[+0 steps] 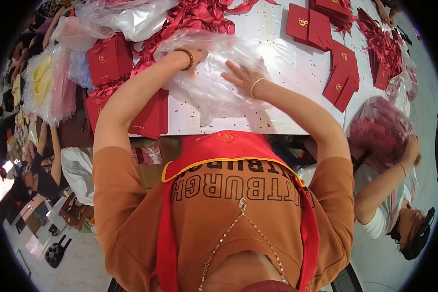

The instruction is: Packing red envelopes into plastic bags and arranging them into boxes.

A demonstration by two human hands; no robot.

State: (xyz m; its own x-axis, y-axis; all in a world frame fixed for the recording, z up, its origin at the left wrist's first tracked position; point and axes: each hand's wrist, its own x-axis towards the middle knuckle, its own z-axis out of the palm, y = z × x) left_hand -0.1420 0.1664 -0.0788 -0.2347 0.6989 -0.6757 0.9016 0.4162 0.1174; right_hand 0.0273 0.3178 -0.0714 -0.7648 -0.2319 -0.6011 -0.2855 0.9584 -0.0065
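A large clear plastic bag (219, 97) lies crumpled on the white table in front of me. My left hand (197, 56), with a brown beaded bracelet at the wrist, is at the bag's upper left part; film and glare hide most of its fingers. To the right, my right hand (244, 80) rests on the bag with its fingers spread, a pale bangle round the wrist. Just beyond the left hand are heaped red ribbons (199, 19). Beneath my left forearm lie stacks of red cards or small flat bags (151, 114) with gold marks.
More red card stacks (309, 27) lie at the far right, and others (343, 73) nearer. Small red specks dot the white tabletop (287, 107). Clear wrapping (121, 17) is piled at the far left. On the right, another person's hand (411, 151) holds a bag of red items (382, 129).
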